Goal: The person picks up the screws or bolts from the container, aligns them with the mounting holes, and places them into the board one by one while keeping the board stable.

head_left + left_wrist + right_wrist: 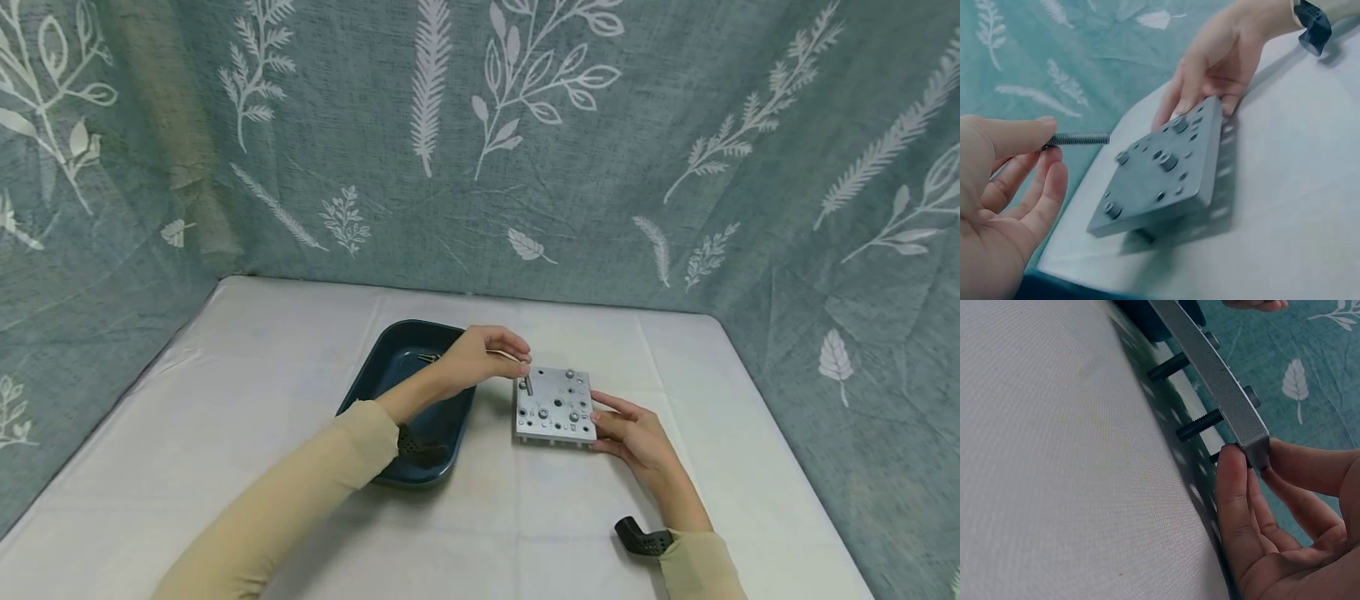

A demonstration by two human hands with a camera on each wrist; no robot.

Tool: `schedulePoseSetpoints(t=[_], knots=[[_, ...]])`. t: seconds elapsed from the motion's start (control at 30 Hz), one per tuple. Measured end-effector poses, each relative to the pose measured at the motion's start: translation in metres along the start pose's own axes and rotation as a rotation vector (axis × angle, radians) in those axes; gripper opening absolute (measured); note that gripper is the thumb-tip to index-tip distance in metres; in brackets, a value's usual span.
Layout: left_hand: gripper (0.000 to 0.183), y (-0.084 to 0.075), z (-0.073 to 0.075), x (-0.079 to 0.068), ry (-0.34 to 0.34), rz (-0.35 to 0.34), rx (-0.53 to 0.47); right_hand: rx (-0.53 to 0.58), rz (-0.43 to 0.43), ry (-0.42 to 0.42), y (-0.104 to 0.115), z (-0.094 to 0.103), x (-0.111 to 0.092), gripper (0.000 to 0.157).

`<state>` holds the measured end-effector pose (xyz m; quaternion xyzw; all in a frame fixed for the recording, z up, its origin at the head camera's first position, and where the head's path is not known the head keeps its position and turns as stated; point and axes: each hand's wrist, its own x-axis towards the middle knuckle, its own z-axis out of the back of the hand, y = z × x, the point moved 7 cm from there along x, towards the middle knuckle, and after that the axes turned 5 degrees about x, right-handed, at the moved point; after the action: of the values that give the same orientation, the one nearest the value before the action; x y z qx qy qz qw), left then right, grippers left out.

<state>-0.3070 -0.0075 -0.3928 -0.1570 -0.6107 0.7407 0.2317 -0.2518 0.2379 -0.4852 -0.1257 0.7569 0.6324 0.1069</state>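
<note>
Between thumb and fingers, my left hand [483, 358] pinches a threaded bolt [1079, 139] by one end, its shank pointing out over the far left part of a grey metal plate [555, 396]. Several socket-head bolts [1167, 161] stand in holes of the plate, and other holes show no bolt. Below the plate, threaded shanks [1200, 425] stick out of its underside. My right hand [633, 433] grips the plate's right edge, thumb on one face and fingers on the other. In the right wrist view the plate is held a little above the white cloth.
A dark blue tray [367, 375] stands left of the plate, under my left forearm, with a few small metal pieces [429, 358] inside. White cloth [525, 517] covers the table. A green leaf-patterned curtain [360, 167] closes off the back and sides.
</note>
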Motion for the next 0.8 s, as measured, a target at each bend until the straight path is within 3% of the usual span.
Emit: schedulePoseSetpoints(t=[0.27,0.8], knots=[[0.026,-0.002,-0.018,0.007,0.025,-0.011,-0.001,0.005,0.008,-0.005,0.001,-0.001,0.003,0.052],[0.028,0.014,-0.036,0.023,0.0,0.009,-0.01,0.012,0.012,0.006,-0.003,-0.001,0.003,0.05]])
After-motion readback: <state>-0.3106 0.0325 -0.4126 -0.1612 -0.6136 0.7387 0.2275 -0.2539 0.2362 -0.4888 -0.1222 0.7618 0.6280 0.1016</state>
